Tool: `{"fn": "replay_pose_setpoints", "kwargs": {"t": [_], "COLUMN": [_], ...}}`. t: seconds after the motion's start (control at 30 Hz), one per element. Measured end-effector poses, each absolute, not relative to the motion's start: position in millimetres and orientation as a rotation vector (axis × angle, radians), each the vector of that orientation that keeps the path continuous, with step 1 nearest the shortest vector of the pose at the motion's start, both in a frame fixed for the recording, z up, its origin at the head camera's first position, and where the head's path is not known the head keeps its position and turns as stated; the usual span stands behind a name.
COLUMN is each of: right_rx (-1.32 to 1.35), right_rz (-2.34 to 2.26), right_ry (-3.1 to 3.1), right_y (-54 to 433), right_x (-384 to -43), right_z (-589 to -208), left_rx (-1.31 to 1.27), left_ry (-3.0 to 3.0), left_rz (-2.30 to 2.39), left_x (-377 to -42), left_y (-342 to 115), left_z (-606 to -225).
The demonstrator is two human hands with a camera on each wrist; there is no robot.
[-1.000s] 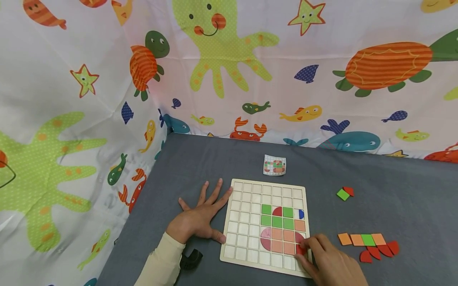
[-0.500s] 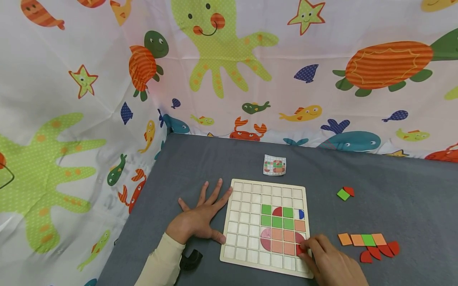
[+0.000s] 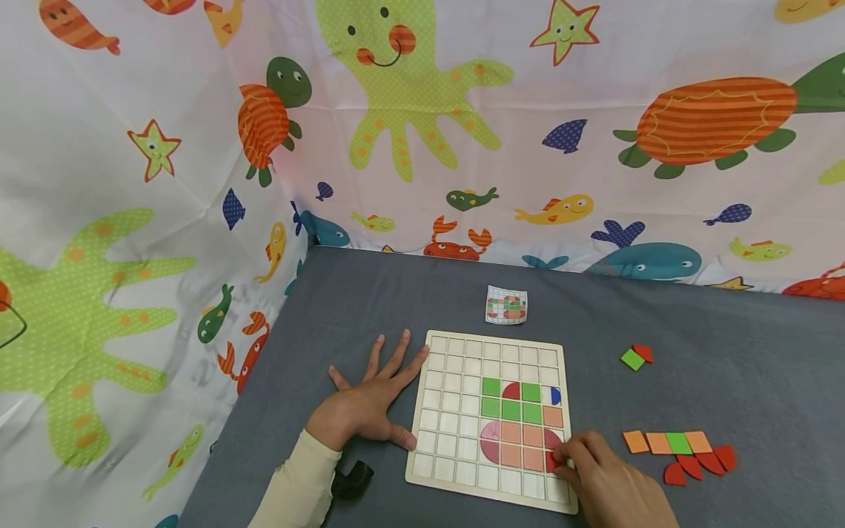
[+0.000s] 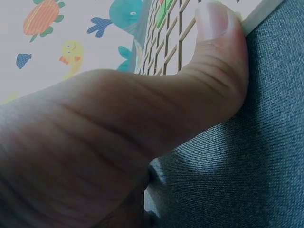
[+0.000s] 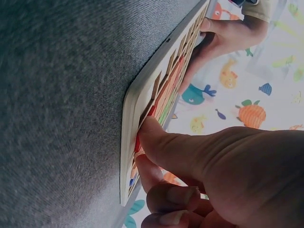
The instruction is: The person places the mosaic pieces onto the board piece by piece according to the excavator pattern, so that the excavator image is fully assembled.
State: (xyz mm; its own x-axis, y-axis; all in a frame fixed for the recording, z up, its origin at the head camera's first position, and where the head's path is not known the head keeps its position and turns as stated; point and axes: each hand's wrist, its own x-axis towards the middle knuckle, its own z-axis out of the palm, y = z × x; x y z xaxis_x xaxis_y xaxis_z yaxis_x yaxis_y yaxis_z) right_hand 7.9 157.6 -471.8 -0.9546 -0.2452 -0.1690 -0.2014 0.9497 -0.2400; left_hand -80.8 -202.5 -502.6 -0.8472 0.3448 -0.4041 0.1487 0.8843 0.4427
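My left hand (image 3: 366, 407) lies spread on the cloth, its thumb and a fingertip at the left edge of a wooden grid board (image 3: 447, 444). The left wrist view shows that thumb (image 4: 213, 28) on the board's rim. At the lower right of the grid, my right hand (image 3: 614, 480) pinches a red quarter-circle tile (image 3: 551, 463) between thumb and index finger, low in its cell. Those fingertips partly cover the tile. Green square tiles (image 3: 511, 409), orange square tiles (image 3: 521, 445), pinkish-red rounded tiles (image 3: 490, 441) and a blue half-round piece (image 3: 556, 396) fill other cells.
A small printed pattern card (image 3: 506, 305) lies beyond the board. On the right are a row of orange and green squares (image 3: 678, 443), several red quarter-circles (image 3: 710, 463), and a green square (image 3: 632, 359) by a red piece (image 3: 643, 353). A black object (image 3: 353, 480) sits near my left wrist.
My right thumb has shifted slightly up and right along the red tile, and the tile sits a little straighter in its cell. The left hand has stayed put.
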Motion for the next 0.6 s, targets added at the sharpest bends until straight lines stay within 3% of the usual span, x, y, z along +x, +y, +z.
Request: {"fn": "replay_pose_setpoints", "kwargs": {"t": [0.6], "right_rx": [-0.423], "right_rz": [-0.342], "right_ry": [2.919], "right_y": [162.6], "right_x": [6.6], "right_z": [-471.9], "left_rx": [0.376], "left_ry": [2.574], "left_rz": [0.547], "left_x": [-80.2], "left_y": [-200.8], "left_z": [-494.8]}}
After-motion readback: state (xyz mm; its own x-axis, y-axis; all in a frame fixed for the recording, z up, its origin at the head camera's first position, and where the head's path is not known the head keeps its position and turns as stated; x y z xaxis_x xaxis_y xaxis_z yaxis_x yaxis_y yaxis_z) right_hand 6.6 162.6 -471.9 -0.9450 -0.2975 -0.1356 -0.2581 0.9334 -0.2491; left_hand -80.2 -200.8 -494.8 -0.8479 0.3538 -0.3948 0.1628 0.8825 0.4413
